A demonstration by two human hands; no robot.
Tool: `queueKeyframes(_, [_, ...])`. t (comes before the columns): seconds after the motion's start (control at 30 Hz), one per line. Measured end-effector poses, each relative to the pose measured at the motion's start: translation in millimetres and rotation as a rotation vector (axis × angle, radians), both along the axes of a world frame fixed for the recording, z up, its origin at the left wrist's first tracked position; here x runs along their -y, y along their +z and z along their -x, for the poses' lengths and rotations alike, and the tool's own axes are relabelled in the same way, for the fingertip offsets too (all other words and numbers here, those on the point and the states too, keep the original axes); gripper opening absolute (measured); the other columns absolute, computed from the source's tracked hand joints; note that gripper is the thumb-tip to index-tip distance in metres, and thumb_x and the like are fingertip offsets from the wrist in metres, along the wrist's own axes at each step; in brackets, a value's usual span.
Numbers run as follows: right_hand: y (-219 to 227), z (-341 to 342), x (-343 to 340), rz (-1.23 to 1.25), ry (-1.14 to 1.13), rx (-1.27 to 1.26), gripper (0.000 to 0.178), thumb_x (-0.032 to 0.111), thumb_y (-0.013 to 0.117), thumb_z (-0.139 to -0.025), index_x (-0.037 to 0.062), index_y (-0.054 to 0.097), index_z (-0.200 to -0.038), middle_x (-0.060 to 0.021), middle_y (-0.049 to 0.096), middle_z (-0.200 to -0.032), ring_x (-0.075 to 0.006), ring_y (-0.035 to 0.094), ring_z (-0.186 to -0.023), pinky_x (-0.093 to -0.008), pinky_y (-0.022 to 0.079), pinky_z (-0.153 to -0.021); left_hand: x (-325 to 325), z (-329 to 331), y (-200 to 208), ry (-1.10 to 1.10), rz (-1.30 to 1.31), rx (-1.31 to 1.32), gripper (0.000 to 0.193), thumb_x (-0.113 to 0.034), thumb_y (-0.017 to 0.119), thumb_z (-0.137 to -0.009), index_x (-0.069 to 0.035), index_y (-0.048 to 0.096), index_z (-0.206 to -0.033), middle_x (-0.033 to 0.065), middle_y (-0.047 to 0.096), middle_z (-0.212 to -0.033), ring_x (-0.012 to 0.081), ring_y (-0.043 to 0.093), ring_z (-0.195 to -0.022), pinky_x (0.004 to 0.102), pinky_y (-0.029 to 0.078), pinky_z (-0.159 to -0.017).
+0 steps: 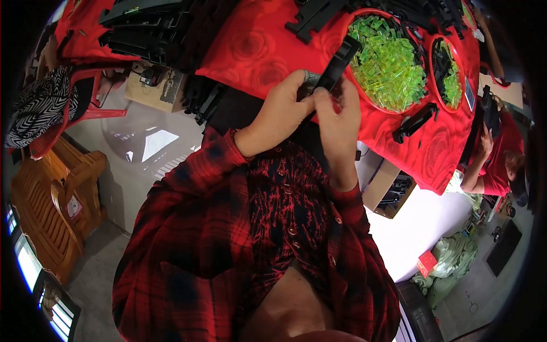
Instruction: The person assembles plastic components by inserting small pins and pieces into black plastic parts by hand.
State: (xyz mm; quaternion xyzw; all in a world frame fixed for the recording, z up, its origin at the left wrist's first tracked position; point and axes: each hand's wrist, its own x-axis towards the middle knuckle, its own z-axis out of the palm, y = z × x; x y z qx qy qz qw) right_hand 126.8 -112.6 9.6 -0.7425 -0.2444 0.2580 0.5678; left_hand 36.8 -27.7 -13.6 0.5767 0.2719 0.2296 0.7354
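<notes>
Your left hand (277, 115) and right hand (340, 122) both grasp a slender black part (338, 65), held slanting by the near edge of the red tablecloth (256, 60), beside a basin (373, 104) of green pieces (388, 65).

That long, narrow black piece (336, 66) over there, stiff-looking, is held aslant, its far end leaning to the right.

basin (369, 101) of pieces (387, 62) on the table (256, 51), right of the right hand (341, 122)
</notes>
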Motion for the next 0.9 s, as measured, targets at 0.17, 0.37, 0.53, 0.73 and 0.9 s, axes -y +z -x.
queueKeyframes(0.17, [-8.1, 8.5, -1.3, 0.06, -0.02, 0.099, 0.031, 0.012, 0.063, -0.088, -0.0036, 0.06, -0.116, -0.0169, 0.06, -0.101, -0.0288, 0.06, -0.091, -0.0378, 0.049, -0.077, 10.8, 3.0, 1.2, 0.018, 0.111, 0.043, 0.018, -0.011, 0.061, -0.097, 0.0, 0.052, -0.109, 0.0007, 0.057, -0.091, 0.0071, 0.05, -0.081, 0.0242, 0.044, -0.07])
queueKeyframes(0.37, [-4.6, 12.5, -1.0, 0.17, 0.024, 0.173, 0.029, 0.013, 0.059, -0.09, -0.0037, 0.06, -0.114, -0.0205, 0.062, -0.1, -0.0354, 0.062, -0.09, -0.0419, 0.05, -0.076, 14.0, 8.9, -3.8, -0.01, 0.131, 0.025, 0.017, -0.009, 0.058, -0.099, -0.001, 0.048, -0.11, 0.0015, 0.057, -0.096, 0.0073, 0.051, -0.085, 0.0245, 0.045, -0.074])
queueKeyframes(0.53, [3.0, 13.2, -4.0, 0.219, 0.036, 0.239, 0.027, 0.012, 0.058, -0.092, -0.0024, 0.059, -0.115, -0.0238, 0.063, -0.098, -0.0423, 0.063, -0.09, -0.0471, 0.05, -0.077, 11.3, 13.5, 1.5, -0.107, 0.235, 0.064, 0.029, -0.004, 0.054, -0.099, -0.003, 0.047, -0.127, 0.0019, 0.054, -0.113, 0.01, 0.052, -0.104, 0.0273, 0.047, -0.091])
queueKeyframes(0.73, [13.4, 12.0, -6.9, 0.307, 0.112, 0.371, 0.021, 0.011, 0.056, -0.093, -0.003, 0.059, -0.109, -0.0275, 0.063, -0.091, -0.0462, 0.062, -0.086, -0.0517, 0.048, -0.071, 10.4, 12.9, 3.0, -0.132, 0.174, 0.139, 0.053, 0.0, 0.054, -0.097, -0.003, 0.036, -0.147, 0.0058, 0.048, -0.134, 0.0137, 0.046, -0.124, 0.0297, 0.041, -0.104])
queueKeyframes(0.9, [20.1, 12.0, -7.5, 0.327, 0.16, 0.394, 0.02, 0.009, 0.055, -0.091, -0.0045, 0.058, -0.105, -0.0279, 0.062, -0.088, -0.0473, 0.06, -0.085, -0.054, 0.046, -0.072, 8.7, 15.9, 0.8, -0.216, 0.21, 0.121, 0.067, 0.003, 0.057, -0.094, -0.005, 0.026, -0.153, 0.0067, 0.043, -0.143, 0.0155, 0.042, -0.13, 0.0306, 0.038, -0.108])
